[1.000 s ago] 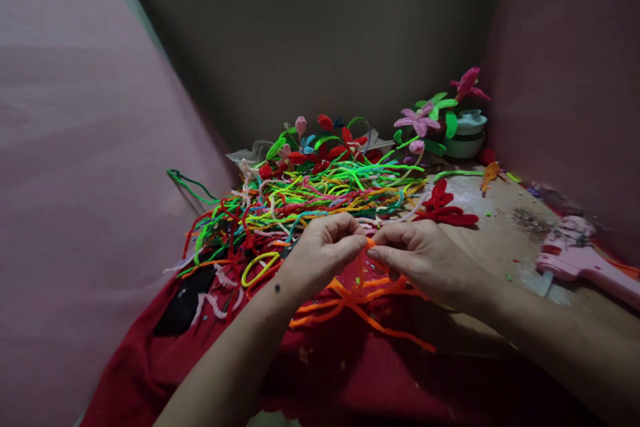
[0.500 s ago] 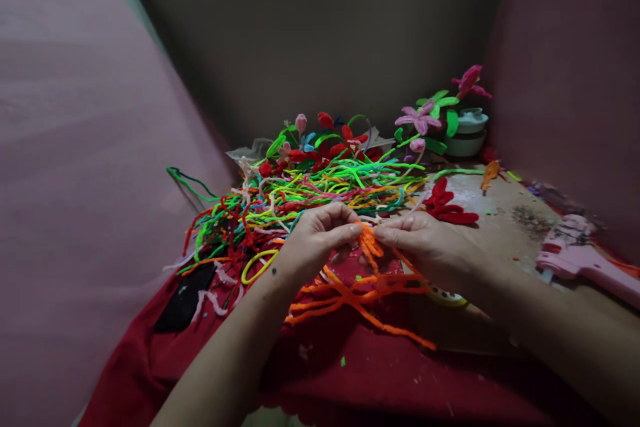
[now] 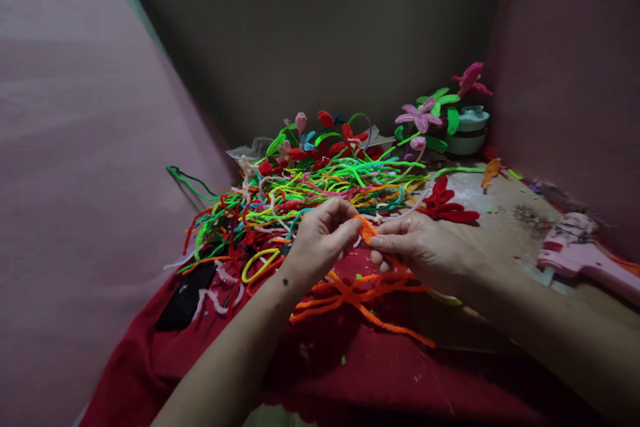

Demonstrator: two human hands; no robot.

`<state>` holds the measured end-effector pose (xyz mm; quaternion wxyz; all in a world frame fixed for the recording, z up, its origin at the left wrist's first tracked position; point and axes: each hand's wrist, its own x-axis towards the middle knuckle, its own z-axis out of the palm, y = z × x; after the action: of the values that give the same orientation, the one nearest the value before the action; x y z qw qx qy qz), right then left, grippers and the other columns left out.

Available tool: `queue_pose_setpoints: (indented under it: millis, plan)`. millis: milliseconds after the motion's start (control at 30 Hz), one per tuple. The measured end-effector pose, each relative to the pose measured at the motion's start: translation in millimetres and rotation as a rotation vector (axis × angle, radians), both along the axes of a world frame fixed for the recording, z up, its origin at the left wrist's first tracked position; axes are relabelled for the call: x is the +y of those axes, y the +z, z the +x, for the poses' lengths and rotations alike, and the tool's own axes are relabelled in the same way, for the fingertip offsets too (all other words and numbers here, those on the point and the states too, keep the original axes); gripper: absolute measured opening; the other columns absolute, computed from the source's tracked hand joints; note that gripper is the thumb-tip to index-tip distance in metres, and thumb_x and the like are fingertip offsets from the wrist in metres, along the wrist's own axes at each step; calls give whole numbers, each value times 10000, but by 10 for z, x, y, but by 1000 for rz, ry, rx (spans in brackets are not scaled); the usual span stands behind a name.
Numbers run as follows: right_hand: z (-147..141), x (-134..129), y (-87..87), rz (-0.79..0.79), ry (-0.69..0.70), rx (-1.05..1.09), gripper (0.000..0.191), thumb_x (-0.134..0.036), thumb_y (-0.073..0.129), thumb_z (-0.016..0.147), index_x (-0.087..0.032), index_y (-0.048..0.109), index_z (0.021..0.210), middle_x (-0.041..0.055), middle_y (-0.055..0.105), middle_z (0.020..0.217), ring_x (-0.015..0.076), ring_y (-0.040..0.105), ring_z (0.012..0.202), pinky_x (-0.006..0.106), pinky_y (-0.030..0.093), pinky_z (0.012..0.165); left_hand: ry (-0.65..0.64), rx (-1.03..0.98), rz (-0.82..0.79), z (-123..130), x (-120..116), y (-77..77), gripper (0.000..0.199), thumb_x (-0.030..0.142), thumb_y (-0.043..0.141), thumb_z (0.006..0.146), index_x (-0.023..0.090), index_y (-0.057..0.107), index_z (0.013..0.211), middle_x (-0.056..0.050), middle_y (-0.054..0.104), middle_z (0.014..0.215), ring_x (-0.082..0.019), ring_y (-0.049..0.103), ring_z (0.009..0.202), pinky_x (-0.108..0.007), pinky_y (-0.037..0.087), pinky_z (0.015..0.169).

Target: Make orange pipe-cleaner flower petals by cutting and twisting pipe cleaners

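Between my two hands is a small piece of bent orange pipe cleaner. My left hand pinches its upper left end between thumb and fingers. From the other side my right hand grips its lower right end, thumb on top. The fingers hide part of the piece, so its full shape is not visible. Just below lie several loose orange pipe cleaners crossed over one another on the red cloth.
A heap of many-coloured pipe cleaners lies behind my hands, finished flowers beyond it. A pink glue gun rests at right, a red petal piece nearer. A black flat object lies left; a lidded pale pot stands back right.
My right hand's grip has shifted lower on the orange piece, its fingers now curled beneath. The piece sits tilted and more covered, and its hanging loop no longer shows. Elsewhere little differs.
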<state>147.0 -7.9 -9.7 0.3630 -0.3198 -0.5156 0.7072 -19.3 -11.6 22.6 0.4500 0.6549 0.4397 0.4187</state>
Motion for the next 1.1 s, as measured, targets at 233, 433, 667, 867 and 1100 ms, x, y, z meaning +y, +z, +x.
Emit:
queue_pose_setpoints:
  millis: [233,433,667,867,1100]
  plan:
    - [-15,-16,-21,8,-6,-55,216,-289,613,752,-116,631,624,10,593,563,64,486,470,194,376,471,22,-11,-132,53,11,-82,235,355,602,744,128,639,699,21,523,532,-54,397,439,-191,300,428]
    - [-106,-59,33,-95,-89,-156,314,-221,509,814,-132,508,513,-26,502,389,41,419,319,153,296,356,256,211,218,145,-66,-152,167,302,587,752,166,663,689,3,569,571,-95,482,523,-212,380,503]
    - [-48,-52,36,-140,15,2,153,-281,546,811,-133,586,800,44,660,613,117,604,476,234,487,488,62,81,-118,64,69,-48,250,348,615,716,118,599,617,49,409,459,-46,319,421,-194,230,412]
    - [-24,-14,-22,-97,28,-57,138,-259,600,739,-122,608,757,38,647,620,120,588,501,249,468,512,34,96,-104,88,68,-61,222,319,633,687,118,615,594,50,416,467,-45,311,440,-200,213,425]
    - [-21,18,-70,6,-32,-67,79,-207,641,657,-132,654,634,25,633,650,126,547,587,257,425,583,-19,83,-128,105,68,-71,212,296,628,700,108,610,603,48,445,502,-35,324,453,-185,219,424]
